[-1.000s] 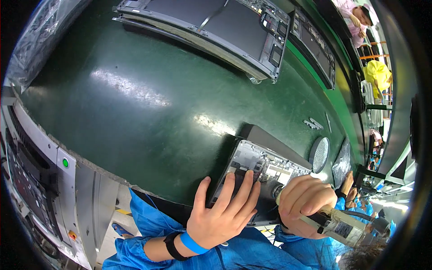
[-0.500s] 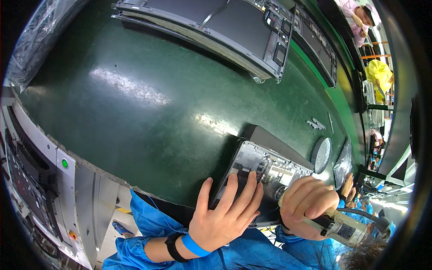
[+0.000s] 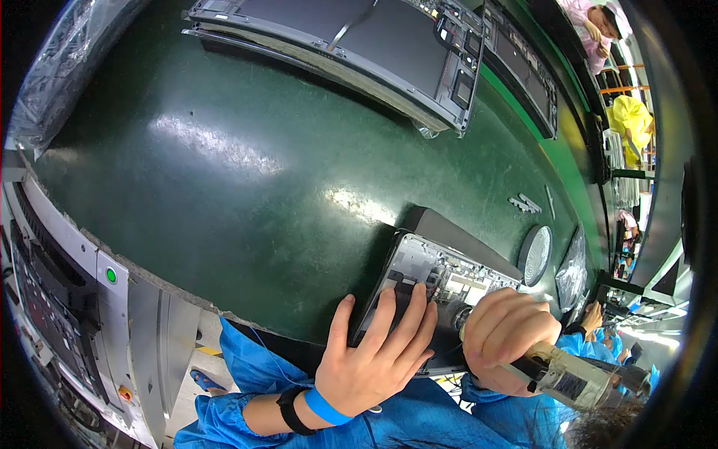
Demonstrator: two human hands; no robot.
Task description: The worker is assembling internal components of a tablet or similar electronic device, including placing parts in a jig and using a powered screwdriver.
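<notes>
An opened laptop base with bare circuit boards lies near the bench's front edge. My left hand, fingers spread, rests flat on its left part. A blue band and a black strap circle that wrist. My right hand is wrapped round an electric screwdriver, whose body leans back to the lower right. Its front end points at the boards, by the laptop's middle; the bit's contact with a screw is too small to make out. Behind the laptop, against its far edge, sits a dark block-like support.
A stack of opened laptop bases lies at the far side of the green bench. To the right are a round dish, a clear plastic bag and small grey pieces. Plastic wrapping stands far left. Other people work at right.
My right hand and the screwdriver have shifted slightly left. The left hand stays on the laptop, which has not visibly moved.
</notes>
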